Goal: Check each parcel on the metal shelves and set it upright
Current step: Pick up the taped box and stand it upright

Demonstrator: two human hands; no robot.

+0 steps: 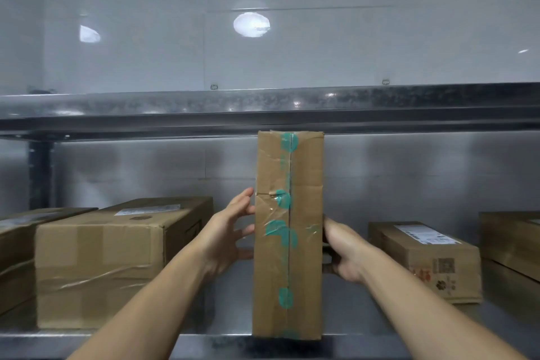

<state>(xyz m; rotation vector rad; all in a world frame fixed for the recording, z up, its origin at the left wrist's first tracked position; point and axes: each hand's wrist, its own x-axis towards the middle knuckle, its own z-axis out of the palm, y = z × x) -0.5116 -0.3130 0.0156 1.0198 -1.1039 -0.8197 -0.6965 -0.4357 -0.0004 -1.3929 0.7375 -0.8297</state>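
The metal shelf (228,304) runs across the whole view, with an upper shelf (175,108) just above the top of the tallest parcel. Of the boxes lying on it, the large box (99,266) at the left and the flat box (423,257) at the right both lie on their long sides, with their long axes running back into the shelf. Between them, at the front lip, the taped parcel (287,242) stands on its small end with its long axis vertical, straight ahead of the person and flanked by both hands at mid-height. The two hands look equally near it. The left hand (225,237) is on the left face, its fingers fairly straight and spread, its fingertips (248,209) touching the cardboard. The right hand (343,251) meets the right face, but its fingers run behind the parcel, so whether they hook the back edge or lie flat cannot be told. The parcel looks upright already, so letting go probably comes next
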